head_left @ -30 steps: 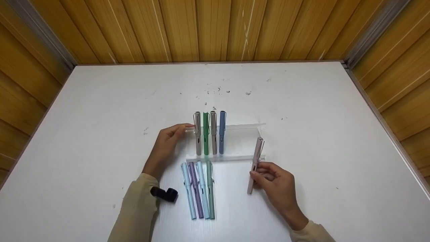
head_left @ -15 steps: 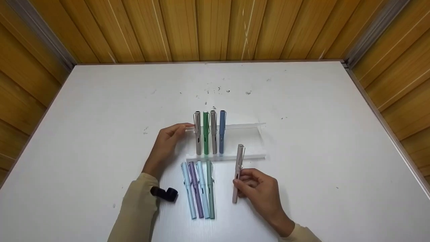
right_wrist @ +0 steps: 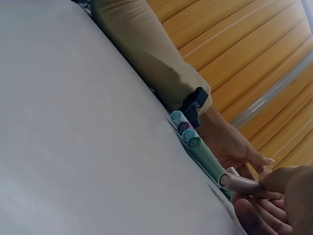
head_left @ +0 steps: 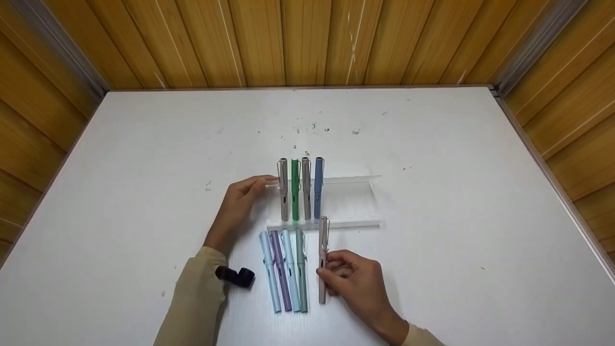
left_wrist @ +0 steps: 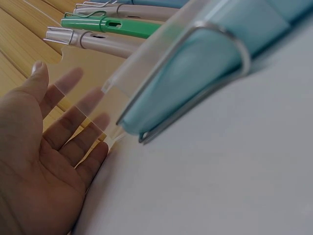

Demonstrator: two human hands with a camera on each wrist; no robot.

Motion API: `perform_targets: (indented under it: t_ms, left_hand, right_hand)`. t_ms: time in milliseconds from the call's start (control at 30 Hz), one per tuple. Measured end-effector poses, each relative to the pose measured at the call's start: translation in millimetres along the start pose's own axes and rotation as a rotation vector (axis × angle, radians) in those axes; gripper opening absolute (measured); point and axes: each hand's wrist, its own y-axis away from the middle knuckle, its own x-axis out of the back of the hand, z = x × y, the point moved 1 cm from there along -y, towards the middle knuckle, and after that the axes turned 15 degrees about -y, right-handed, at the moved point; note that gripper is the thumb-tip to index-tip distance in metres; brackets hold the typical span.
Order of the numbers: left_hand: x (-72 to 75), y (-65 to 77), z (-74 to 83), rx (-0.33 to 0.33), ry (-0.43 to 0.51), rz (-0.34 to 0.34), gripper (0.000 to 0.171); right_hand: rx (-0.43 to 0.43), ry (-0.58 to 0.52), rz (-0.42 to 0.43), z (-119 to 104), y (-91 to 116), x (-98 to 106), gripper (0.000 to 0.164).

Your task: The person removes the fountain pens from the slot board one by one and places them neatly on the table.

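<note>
My right hand pinches a pinkish-grey pen between thumb and fingers, clip end pointing away from me. The pen is just right of a row lying on the table: light blue, purple, light blue and grey-green. Behind them stands a clear plastic pen rack. Its left part bears a grey pen, a green pen, another grey pen and a blue pen. My left hand touches the rack's left end, its fingers extended behind the clear plastic.
A white table extends around the rack, with small dark marks toward the back. Wood-panelled walls border it. A black wrist camera juts from the left sleeve.
My right hand has carried the pinkish-grey pen leftward and closer to me, from the rack's right end to beside the lying pens; the pen now stands straighter. My left hand stays still.
</note>
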Motion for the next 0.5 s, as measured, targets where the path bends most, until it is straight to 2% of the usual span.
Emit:
perform_targets:
  t_ms: [200,500]
  left_hand:
    - [-0.5,-0.1,0.5,0.008,0.004,-0.002,0.030]
    - [-0.6,1.5,0.4,-0.002,-0.002,-0.007,0.033]
  right_hand:
    - [0.017,0.039,-0.022,0.9,2.0,-2.8,0.022]
    - [-0.056,0.155,-0.023,-2.2,0.7,-4.3,0.020]
